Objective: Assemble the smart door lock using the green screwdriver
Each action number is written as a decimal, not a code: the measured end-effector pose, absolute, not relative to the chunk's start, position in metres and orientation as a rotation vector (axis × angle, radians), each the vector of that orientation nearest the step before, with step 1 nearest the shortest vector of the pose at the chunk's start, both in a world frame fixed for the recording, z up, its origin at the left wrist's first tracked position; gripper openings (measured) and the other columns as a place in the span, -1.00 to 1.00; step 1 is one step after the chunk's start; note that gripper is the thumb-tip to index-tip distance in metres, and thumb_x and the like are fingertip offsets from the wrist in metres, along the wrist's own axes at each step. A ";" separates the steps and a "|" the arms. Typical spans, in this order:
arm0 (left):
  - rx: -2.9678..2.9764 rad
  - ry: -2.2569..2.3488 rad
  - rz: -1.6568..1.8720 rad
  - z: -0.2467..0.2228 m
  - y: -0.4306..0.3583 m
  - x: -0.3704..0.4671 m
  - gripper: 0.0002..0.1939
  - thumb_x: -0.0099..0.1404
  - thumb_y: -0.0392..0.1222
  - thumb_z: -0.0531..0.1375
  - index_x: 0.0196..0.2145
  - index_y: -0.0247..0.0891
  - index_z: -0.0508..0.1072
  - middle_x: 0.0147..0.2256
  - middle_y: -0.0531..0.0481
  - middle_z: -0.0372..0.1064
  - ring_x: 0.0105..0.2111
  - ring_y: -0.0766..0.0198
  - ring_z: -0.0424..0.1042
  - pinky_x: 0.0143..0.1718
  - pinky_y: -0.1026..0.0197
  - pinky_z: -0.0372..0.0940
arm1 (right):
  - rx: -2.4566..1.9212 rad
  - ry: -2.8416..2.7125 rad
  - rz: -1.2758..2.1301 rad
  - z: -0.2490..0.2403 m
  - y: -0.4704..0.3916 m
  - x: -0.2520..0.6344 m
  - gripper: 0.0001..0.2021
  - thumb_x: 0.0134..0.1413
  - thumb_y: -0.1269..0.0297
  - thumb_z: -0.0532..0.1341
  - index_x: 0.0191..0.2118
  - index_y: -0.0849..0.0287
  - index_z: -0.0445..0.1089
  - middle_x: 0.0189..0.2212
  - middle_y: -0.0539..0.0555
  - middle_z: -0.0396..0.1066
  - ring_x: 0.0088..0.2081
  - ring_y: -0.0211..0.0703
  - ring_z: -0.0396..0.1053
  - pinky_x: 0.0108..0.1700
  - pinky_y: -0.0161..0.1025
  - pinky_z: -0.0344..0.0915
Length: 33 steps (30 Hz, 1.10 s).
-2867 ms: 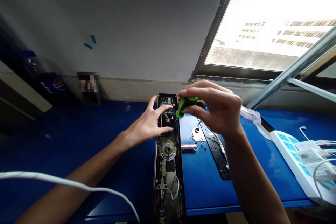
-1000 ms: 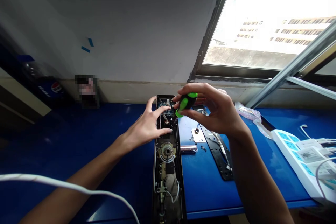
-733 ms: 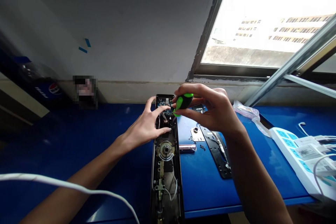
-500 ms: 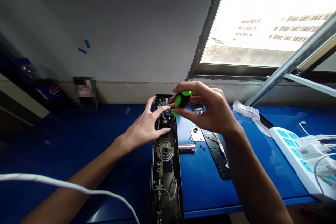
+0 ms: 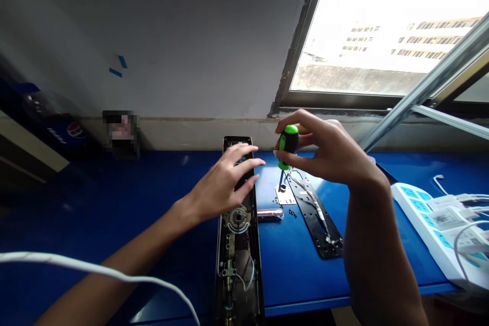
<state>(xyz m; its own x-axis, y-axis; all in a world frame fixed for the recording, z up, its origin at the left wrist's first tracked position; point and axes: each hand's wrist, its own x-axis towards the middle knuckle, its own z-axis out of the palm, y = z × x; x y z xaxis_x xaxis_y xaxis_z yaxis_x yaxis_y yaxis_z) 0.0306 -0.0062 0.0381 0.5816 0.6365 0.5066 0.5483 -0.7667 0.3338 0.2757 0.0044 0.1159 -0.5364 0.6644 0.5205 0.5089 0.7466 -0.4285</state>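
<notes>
My right hand point(image 5: 324, 150) grips a green-and-black screwdriver point(image 5: 289, 141), its shaft pointing down over a small metal plate point(image 5: 287, 197) on the table. Whether the tip touches the plate I cannot tell. My left hand point(image 5: 225, 181), fingers spread and holding nothing, hovers over the upper part of a long black lock housing point(image 5: 239, 252) and hides much of its circuit board. Lower down, the housing shows a round metal hub point(image 5: 239, 218), brass-coloured mechanism parts and a thin white wire. Small dark screws point(image 5: 292, 213) lie near the plate.
A black panel point(image 5: 319, 234) with a white-wrapped cable lies right of the housing. Beside it is a pinkish wrapped cylinder point(image 5: 270, 214). A white power strip point(image 5: 428, 234) with plugs stands at the right. A white cable point(image 5: 95, 271) crosses the lower left; a Pepsi bottle point(image 5: 63, 130) stands at the back left.
My right hand has moved the screwdriver right, away from the housing's circuit board to over the metal plate, and turned it upright. My left hand has shifted right and lifted, its fingers now spread.
</notes>
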 end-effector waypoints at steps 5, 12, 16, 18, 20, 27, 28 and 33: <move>2.753 0.818 0.785 0.029 -0.007 0.038 -0.69 0.54 -0.25 0.08 0.14 -0.22 0.49 0.22 -0.17 0.39 0.40 -0.02 0.15 0.38 -0.21 0.24 | -1.066 -2.414 0.374 0.108 0.020 0.284 -0.73 0.15 0.27 0.37 -0.08 0.09 0.33 -0.33 0.00 0.53 -0.39 -0.23 0.48 -0.32 -0.24 0.50; 2.787 0.763 0.702 0.023 -0.007 0.040 -0.73 0.53 -0.22 0.12 0.05 -0.21 0.57 0.13 -0.17 0.49 0.41 -0.07 0.15 0.33 -0.22 0.32 | -1.139 -2.437 0.405 0.103 0.025 0.284 -0.72 0.10 0.30 0.36 -0.09 0.07 0.33 -0.39 -0.05 0.47 -0.50 -0.30 0.37 -0.46 -0.30 0.32; 2.817 0.749 0.632 0.022 -0.006 0.040 -0.72 0.53 -0.20 0.12 0.04 -0.26 0.59 0.09 -0.19 0.53 0.40 -0.09 0.15 0.32 -0.21 0.33 | -1.172 -2.446 0.452 0.101 0.028 0.283 -0.71 0.10 0.30 0.36 -0.08 0.06 0.33 -0.43 -0.08 0.44 -0.51 -0.32 0.34 -0.47 -0.32 0.27; 2.813 0.756 0.621 0.022 -0.006 0.040 -0.72 0.52 -0.19 0.13 0.03 -0.27 0.60 0.08 -0.19 0.53 0.39 -0.11 0.16 0.32 -0.22 0.33 | -1.184 -2.453 0.462 0.099 0.029 0.282 -0.70 0.10 0.30 0.36 -0.07 0.06 0.33 -0.46 -0.10 0.42 -0.53 -0.33 0.31 -0.48 -0.32 0.24; 2.788 0.765 0.629 0.023 -0.007 0.040 -0.73 0.51 -0.19 0.14 0.02 -0.23 0.61 0.08 -0.18 0.54 0.38 -0.12 0.17 0.31 -0.22 0.34 | -1.159 -2.464 0.484 0.097 0.031 0.280 -0.71 0.10 0.31 0.35 -0.06 0.07 0.34 -0.45 -0.10 0.42 -0.54 -0.34 0.29 -0.48 -0.33 0.21; 2.752 0.755 0.655 0.024 -0.007 0.039 -0.74 0.51 -0.20 0.15 0.03 -0.18 0.60 0.07 -0.15 0.53 0.38 -0.10 0.16 0.31 -0.23 0.33 | -1.039 -2.462 0.565 0.094 0.033 0.274 -0.73 0.11 0.36 0.33 -0.08 0.09 0.34 -0.40 -0.08 0.48 -0.51 -0.36 0.32 -0.46 -0.34 0.25; 2.750 0.758 0.670 0.024 -0.006 0.038 -0.74 0.51 -0.19 0.15 0.03 -0.17 0.60 0.08 -0.15 0.52 0.38 -0.10 0.16 0.31 -0.22 0.33 | -1.029 -2.446 0.566 0.094 0.032 0.274 -0.74 0.11 0.35 0.33 -0.08 0.09 0.34 -0.40 -0.08 0.48 -0.50 -0.35 0.34 -0.46 -0.33 0.27; 2.687 0.831 0.679 0.037 -0.001 0.025 -0.73 0.43 -0.16 0.25 0.05 -0.16 0.58 0.05 -0.15 0.49 0.15 -0.02 0.39 0.12 -0.09 0.47 | -0.954 -2.242 0.479 0.100 0.026 0.272 -0.73 0.13 0.30 0.35 -0.06 0.10 0.36 -0.41 -0.10 0.44 -0.42 -0.30 0.44 -0.37 -0.31 0.44</move>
<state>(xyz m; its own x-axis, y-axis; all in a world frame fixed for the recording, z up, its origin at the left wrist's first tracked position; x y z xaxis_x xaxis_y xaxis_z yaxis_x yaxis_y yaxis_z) 0.0245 -0.0011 0.0368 0.7290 0.5828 0.3590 0.4676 -0.8071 0.3605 0.2720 0.0258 0.1002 -0.5270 0.7389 0.4198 0.5032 0.6694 -0.5466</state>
